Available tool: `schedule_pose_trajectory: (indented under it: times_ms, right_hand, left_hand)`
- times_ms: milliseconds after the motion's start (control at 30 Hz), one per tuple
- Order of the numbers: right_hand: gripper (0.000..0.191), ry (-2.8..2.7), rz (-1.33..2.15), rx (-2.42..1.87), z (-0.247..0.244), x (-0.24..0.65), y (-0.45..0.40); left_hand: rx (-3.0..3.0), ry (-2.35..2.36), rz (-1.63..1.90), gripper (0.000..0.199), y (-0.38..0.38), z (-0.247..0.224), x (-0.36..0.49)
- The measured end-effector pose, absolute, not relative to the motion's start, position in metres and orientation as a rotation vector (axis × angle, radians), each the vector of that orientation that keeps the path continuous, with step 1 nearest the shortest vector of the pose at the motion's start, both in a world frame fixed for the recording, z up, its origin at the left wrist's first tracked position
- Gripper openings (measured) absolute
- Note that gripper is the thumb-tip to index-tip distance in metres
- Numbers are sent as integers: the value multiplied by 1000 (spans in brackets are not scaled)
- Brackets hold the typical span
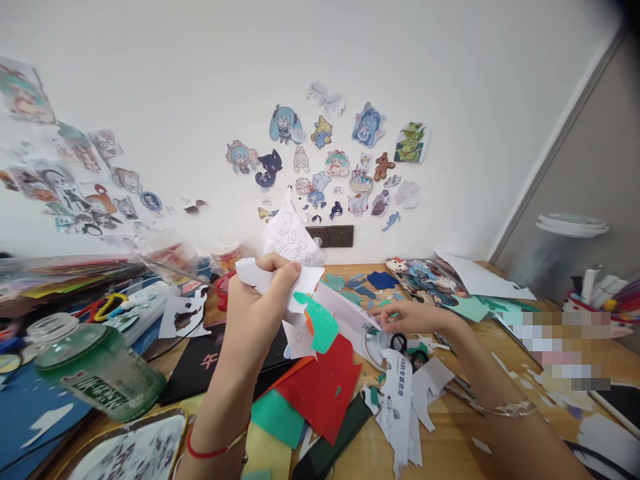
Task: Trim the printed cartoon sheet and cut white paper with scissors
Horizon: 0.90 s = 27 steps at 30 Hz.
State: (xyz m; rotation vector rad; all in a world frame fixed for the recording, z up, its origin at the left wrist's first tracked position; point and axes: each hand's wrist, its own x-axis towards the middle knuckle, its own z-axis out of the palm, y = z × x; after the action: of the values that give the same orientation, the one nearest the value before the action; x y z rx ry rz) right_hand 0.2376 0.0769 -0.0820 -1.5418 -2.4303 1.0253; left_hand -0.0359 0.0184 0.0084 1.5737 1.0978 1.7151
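Observation:
My left hand [267, 287], raised over the middle of the table, is closed on several sheets of white paper. A paper with line drawings [287, 233] sticks up behind the fingers. A cut green paper piece [321, 327] hangs just right of the grip; whether the fingers hold it too is unclear. My right hand [413, 317] is low at the right, fingers stretched left and slightly apart. Beneath its fingertips lie a clear ring-shaped roll [373, 347] and dark scissors handles [399, 342]. Whether the fingertips touch either one cannot be made out.
Red paper [323, 387], green paper [277, 417] and white scraps [397, 413] litter the table. A green jar [103, 373] stands at the left beside a tray [125, 453]. Cutouts [430, 283] are piled at the back right near a pen holder [595, 313].

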Motion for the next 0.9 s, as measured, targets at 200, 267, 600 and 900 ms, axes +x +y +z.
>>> schedule_pose_trajectory:
  times_ms: [200, 267, 600, 900]
  right_hand:
    - [12, -2559, 1300, -1413, -74, 230, 69]
    - [11, -2574, 1324, -1428, -74, 228, 69]
    - [10, -2555, 1286, -1482, -72, 223, 63]
    - [10, -2561, 1274, -1507, -70, 218, 62]
  left_hand:
    - [1599, 1065, 1747, 27, 21, 7, -36]
    - [1609, 1056, 1753, 27, 22, 6, -37]
    - [1606, 1106, 1727, 26, 23, 6, -37]
    - [1616, 1136, 1713, 26, 22, 6, -36]
